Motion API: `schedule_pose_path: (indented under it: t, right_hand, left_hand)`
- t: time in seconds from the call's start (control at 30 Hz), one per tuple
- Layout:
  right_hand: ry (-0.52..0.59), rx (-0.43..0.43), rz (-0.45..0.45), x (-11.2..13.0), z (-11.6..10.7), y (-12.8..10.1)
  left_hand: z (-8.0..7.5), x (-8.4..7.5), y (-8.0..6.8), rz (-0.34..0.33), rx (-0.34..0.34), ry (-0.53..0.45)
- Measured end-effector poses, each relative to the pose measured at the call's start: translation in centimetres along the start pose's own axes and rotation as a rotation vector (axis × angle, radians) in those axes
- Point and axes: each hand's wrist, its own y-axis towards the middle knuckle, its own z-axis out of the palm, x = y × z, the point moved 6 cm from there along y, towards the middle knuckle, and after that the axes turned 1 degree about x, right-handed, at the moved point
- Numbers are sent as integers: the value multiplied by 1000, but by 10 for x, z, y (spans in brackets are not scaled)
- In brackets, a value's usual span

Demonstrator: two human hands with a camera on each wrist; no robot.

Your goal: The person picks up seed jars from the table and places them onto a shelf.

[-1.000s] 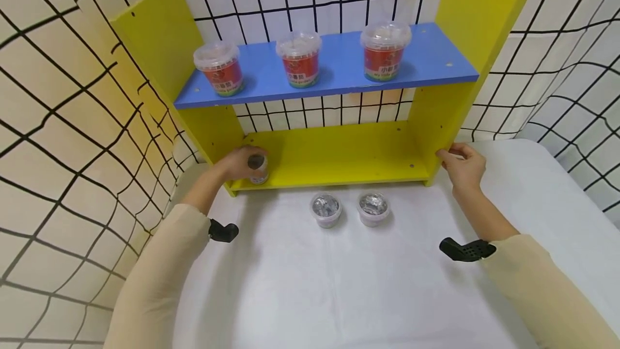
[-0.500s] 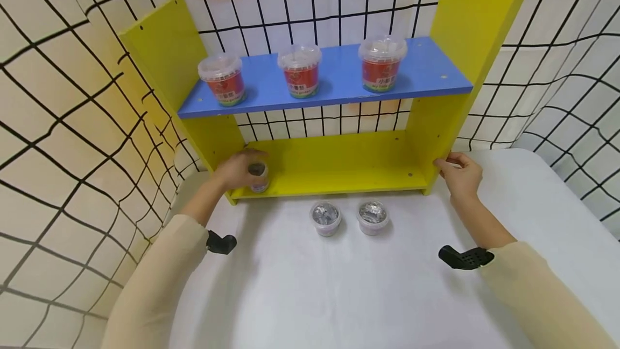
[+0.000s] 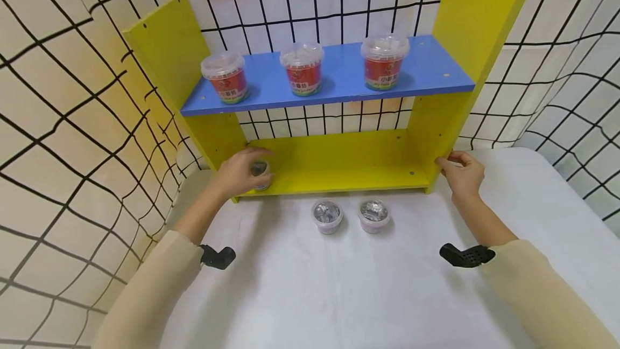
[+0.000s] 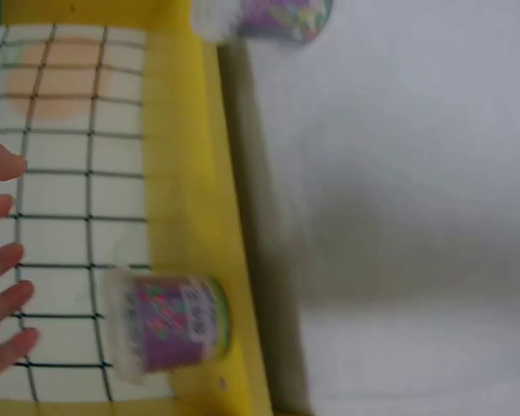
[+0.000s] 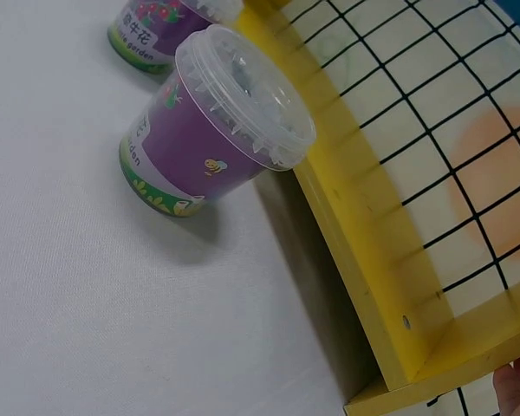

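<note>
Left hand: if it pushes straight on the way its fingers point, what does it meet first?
The left hand points into the lower shelf. The purple cup stands right at its fingertips, so it meets that first. Behind it comes the wire grid; depth there is unclear.

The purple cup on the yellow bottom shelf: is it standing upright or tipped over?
Upright. The purple cup stands on its base on the bottom shelf, lid up, beside the left hand.

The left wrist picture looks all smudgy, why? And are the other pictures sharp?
Left wrist view: motion blur smears the purple cup and the yellow shelf. Right wrist view: sharp, you can read the label on the nearest cup, with a soft shadow beneath. Head view: clear, but the lens bends the black grid lines near the edges.
</note>
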Motion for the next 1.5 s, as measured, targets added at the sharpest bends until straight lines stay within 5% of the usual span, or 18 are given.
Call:
schedule_pose_path:
  t: [0.23,0.5,0.67,0.93,1.5]
  right_hand:
    - [-25,-8,-12,0,-1,1]
    - [-36,-6,-3,-2,0,1]
    - [-41,-10,-3,-1,1,0]
    - [-28,-3,4,-1,0,0]
    - [-42,-4,0,-2,0,-1]
  left_hand:
    - [3,-24,-18,81,-9,-65]
    - [40,-27,-42,68,203,-32]
    - [50,-25,-46,49,217,-31]
    - [60,-34,-36,46,224,-28]
    - [85,-89,-2,145,219,-3]
